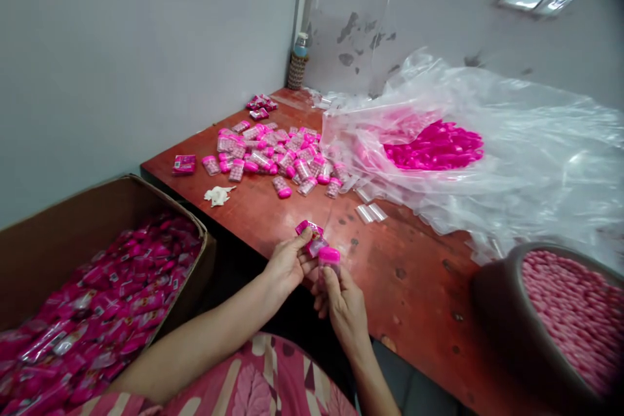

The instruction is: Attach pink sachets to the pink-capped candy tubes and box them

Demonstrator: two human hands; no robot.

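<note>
Small pink-capped bottle and pink wrapper held together at the table's edge

A small clear bottle with a bright pink cap (330, 260) is upright in my right hand (346, 305), thumb and fingers closed around it. My left hand (288, 266) pinches a glossy pink wrapper (310, 230) just beside the cap; whether the two touch, I cannot tell. Both hands are at the near edge of a red-brown table (419, 299). If my right grip loosened, I think the bottle could drop past that edge; too hard a pinch could crease or tear the thin wrapper.

Beyond my hands lies a loose heap of capped bottles (273, 149) holding pink beads; a careless knock might set some rolling. Near them are a few clear tubes (371, 212). To the right, a plastic bag (536, 143) spreads open around bright pink pieces (439, 146). Nearer me, a dark tub (504, 299) holds pink beads (570, 312); an elbow's bump could spill them. At my left, a cardboard box (209, 260) holds many pink wrappers (121, 299).
</note>
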